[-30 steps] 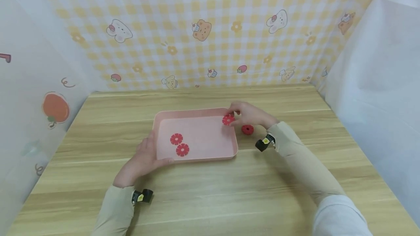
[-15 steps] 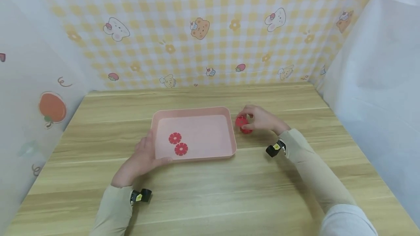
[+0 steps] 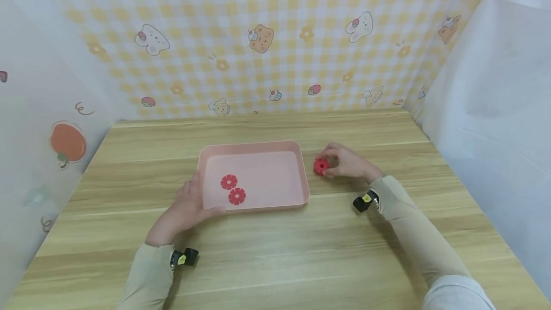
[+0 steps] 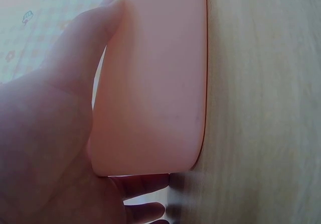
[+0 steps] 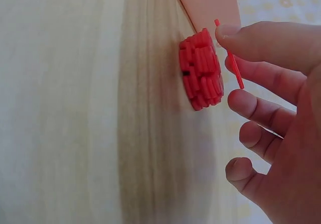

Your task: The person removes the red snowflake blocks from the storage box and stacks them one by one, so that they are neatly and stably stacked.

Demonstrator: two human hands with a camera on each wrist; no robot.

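Around the near left corner of a shallow pink tray (image 3: 262, 143), my left hand (image 3: 182, 212) lies with its thumb along the front wall and its fingers against the left side. Two flat red notched discs (image 3: 229, 182) rest inside the tray, close together. To the right of the tray, my right hand (image 3: 348, 162) pinches one thin red disc (image 5: 235, 68) between thumb and fingertips, seen edge-on in the right wrist view. Just beside it stands a stack of red notched discs (image 5: 202, 71) on the table. From the head, the held disc and the stack overlap.
A wood-grain table (image 3: 275, 257) carries everything. Behind it hangs a yellow checked cloth (image 3: 292, 61) with cartoon prints, and white sheets (image 3: 495, 80) close off both sides. A small black camera (image 3: 363, 202) is strapped to each wrist.
My right hand has moved right, from the tray's far right corner to over the stack beside it, with a disc in its fingers. The left hand has stayed at the tray.
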